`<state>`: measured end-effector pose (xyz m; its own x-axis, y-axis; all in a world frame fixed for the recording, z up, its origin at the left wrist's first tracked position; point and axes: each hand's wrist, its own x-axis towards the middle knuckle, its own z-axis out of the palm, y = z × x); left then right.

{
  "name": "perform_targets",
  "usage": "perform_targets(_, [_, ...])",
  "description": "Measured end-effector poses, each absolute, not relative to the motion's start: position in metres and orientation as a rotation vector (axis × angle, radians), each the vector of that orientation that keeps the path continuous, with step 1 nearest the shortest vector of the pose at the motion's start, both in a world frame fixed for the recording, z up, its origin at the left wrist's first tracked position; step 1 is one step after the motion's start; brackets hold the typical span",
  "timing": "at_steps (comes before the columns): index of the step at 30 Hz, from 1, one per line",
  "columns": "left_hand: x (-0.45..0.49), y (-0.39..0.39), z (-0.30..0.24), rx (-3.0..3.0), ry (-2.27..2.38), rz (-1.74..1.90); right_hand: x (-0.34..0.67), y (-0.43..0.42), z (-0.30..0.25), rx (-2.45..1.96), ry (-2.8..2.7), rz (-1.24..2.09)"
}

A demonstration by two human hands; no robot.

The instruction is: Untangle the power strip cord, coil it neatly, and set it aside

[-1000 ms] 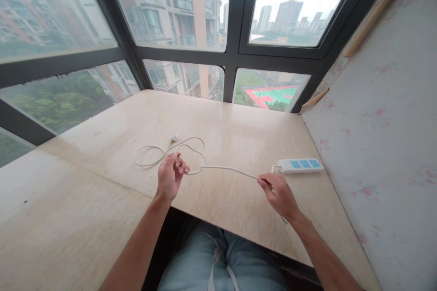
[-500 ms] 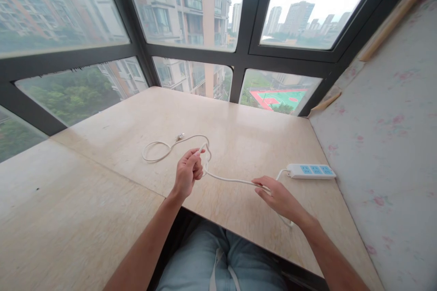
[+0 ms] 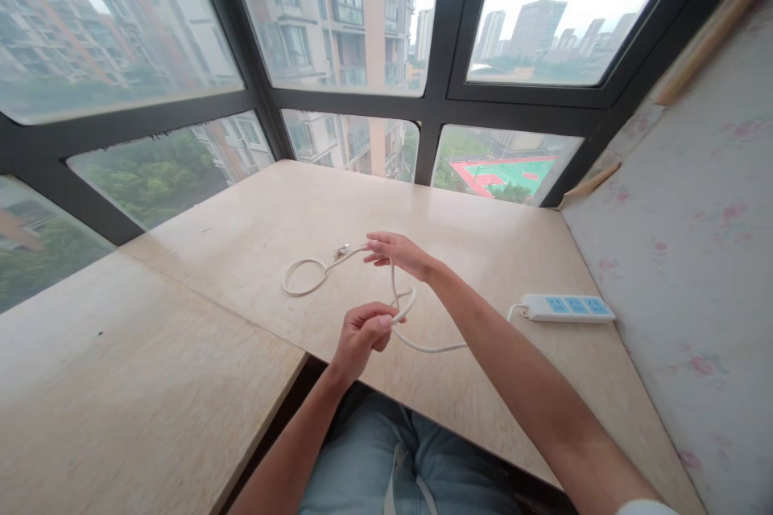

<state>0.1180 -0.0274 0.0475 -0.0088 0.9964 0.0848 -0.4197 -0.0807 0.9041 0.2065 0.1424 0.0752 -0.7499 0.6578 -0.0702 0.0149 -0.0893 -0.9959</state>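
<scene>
A white power cord lies in loose loops on the pale tabletop and runs right to a white power strip with blue sockets. My left hand is closed around a bent length of the cord near the table's front edge. Farther out, my right hand reaches across to the left, the cord passing between its fingertips. Just left of those fingertips lies the plug, beside a round loop of cord on the table. My right forearm hides part of the cord leading to the strip.
The marbled tabletop has a seam and a step in its front edge. Dark-framed windows border the far side. On the right stands a flowered wallpaper wall, close to the strip's end. My legs are below the front edge.
My right hand has left the cord near the strip and moved left and farther out, to the cord near the plug. My left hand has come nearer with its bend of cord.
</scene>
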Motion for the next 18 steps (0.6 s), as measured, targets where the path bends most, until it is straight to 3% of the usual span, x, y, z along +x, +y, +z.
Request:
perform_targets(3, [0.129, -0.037, 0.038, 1.065, 0.945, 1.372, 0.182, 0.155, 0.101, -0.728, -2.151, 2.032])
perform_targets(10, [0.134, -0.053, 0.020, 1.285, 1.094, 1.277, 0.149, 0.147, 0.126, -0.834, -3.005, 1.768])
perform_targets(18, [0.112, -0.057, -0.012, 0.818, 1.017, 1.703, 0.199, 0.165, 0.144, -0.650, -1.867, 1.852])
